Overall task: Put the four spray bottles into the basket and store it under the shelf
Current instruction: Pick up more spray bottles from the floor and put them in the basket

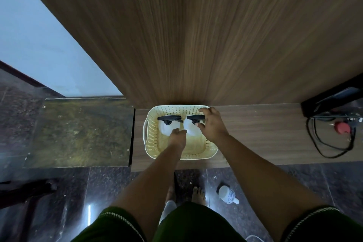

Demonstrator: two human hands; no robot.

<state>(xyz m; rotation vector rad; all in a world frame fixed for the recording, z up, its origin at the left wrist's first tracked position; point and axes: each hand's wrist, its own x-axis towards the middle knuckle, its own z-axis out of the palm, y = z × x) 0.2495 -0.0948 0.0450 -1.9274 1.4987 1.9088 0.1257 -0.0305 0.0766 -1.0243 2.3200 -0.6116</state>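
A cream perforated basket (151, 143) sits on the low wooden ledge (255, 139) against the wood panel. Two white spray bottles with black trigger heads stand upright in its far half: the left bottle (164, 126) and the right bottle (189, 127). My right hand (212, 124) curls around the right bottle's black head. My left hand (177, 136) reaches into the basket, its fingertips between the two bottles, touching them. A third white bottle (228, 194) lies on the dark floor by my feet. Another white bottle (169, 208) shows partly between my legs.
A tall wood panel (196, 35) rises behind the ledge. Black cables and a red plug (341, 127) lie on the ledge's right end. A glass-topped surface (78, 131) adjoins the ledge on the left. Dark polished floor (98, 192) lies below.
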